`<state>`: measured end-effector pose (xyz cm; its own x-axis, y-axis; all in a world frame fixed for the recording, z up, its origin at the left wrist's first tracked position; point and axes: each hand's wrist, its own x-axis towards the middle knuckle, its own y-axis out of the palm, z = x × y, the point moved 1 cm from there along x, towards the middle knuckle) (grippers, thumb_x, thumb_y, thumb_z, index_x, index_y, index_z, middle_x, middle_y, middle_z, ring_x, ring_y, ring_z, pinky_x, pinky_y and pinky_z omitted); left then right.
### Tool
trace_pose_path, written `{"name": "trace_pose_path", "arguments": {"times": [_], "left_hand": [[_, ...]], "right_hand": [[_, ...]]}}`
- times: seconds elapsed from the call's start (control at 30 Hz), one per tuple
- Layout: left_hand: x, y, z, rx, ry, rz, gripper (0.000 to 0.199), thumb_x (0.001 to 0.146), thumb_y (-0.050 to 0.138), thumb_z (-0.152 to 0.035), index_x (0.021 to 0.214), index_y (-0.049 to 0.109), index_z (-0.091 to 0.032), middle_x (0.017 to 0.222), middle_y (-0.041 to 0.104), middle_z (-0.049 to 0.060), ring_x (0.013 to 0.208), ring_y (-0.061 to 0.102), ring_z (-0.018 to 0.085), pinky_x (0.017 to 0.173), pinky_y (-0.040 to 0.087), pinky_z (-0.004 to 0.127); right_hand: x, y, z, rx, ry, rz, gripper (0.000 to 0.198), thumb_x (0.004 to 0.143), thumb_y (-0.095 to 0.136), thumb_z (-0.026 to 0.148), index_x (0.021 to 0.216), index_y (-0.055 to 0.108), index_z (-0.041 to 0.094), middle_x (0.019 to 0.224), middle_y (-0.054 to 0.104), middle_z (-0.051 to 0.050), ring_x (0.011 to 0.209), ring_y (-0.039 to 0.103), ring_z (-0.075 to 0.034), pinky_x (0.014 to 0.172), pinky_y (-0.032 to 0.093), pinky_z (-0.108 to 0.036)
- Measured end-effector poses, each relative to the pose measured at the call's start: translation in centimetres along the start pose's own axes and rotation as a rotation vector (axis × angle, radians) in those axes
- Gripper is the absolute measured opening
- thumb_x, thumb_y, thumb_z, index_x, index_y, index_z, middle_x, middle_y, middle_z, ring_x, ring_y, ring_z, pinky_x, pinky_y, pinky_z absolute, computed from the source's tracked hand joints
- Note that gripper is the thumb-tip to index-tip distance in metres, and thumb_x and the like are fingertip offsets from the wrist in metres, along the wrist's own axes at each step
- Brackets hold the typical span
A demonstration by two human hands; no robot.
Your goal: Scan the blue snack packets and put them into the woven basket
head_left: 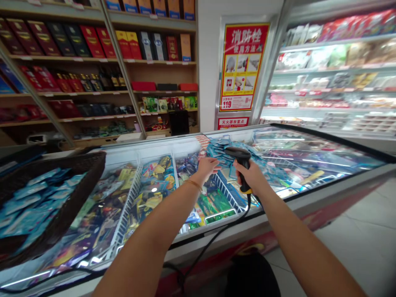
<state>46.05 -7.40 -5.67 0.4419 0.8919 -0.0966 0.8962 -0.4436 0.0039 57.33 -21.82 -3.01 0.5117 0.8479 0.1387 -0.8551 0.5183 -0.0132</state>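
My right hand (252, 177) is wrapped around the handle of a black barcode scanner (239, 154) with a yellow-tipped base, its cable running down and left over the freezer edge. The scanner's head is above a pile of small blue packets (218, 149) on the glass freezer top. To the left of the scanner, my left hand (207, 168) has its fingers stretched toward the pile, with nothing visible in them. A bracelet circles the left wrist. More blue packets (40, 198) fill a dark woven basket (89, 175) at the far left.
Under the glass of the chest freezer (216, 243), white wire baskets hold colourful frozen packages. Shelves (74, 57) of boxed goods stand behind at left. A red fire-hydrant poster (244, 66) hangs on the wall, and a lit refrigerated display (334, 74) stands at right.
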Motion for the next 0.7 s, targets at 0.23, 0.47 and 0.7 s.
{"name": "trace_pose_path", "arguments": {"times": [0.23, 0.47, 0.7], "left_hand": [[-3.0, -15.2, -3.8, -0.053, 0.143, -0.326, 0.014, 0.076, 0.078, -0.016, 0.088, 0.072, -0.014, 0.091, 0.074, 0.010, 0.074, 0.074, 0.022, 0.070, 0.056, 0.032], [-7.5, -35.1, -7.8, 0.390, 0.325, -0.847, 0.016, 0.078, 0.066, -0.014, 0.092, 0.074, -0.014, 0.086, 0.073, 0.011, 0.089, 0.071, 0.025, 0.085, 0.054, 0.035], [-13.1, -48.0, -3.6, 1.023, -0.074, -1.070, 0.043, 0.086, 0.061, -0.025, 0.125, 0.067, -0.008, 0.129, 0.065, 0.024, 0.122, 0.059, 0.037, 0.104, 0.044, 0.046]], "right_hand": [[0.3, 9.9, 1.0, 0.013, 0.009, 0.177, 0.042, 0.071, 0.080, 0.048, 0.088, 0.051, 0.022, 0.053, 0.055, 0.007, 0.033, 0.050, -0.011, 0.034, 0.038, -0.023], [-0.3, 19.3, 1.5, -0.001, -0.067, 0.362, 0.041, 0.072, 0.079, 0.047, 0.089, 0.053, 0.020, 0.053, 0.056, 0.007, 0.034, 0.051, -0.011, 0.033, 0.040, -0.023], [-1.5, 21.9, -1.4, 0.096, -0.056, 0.400, 0.046, 0.072, 0.077, 0.051, 0.093, 0.052, 0.020, 0.052, 0.055, 0.009, 0.034, 0.049, -0.010, 0.034, 0.040, -0.023]]}}
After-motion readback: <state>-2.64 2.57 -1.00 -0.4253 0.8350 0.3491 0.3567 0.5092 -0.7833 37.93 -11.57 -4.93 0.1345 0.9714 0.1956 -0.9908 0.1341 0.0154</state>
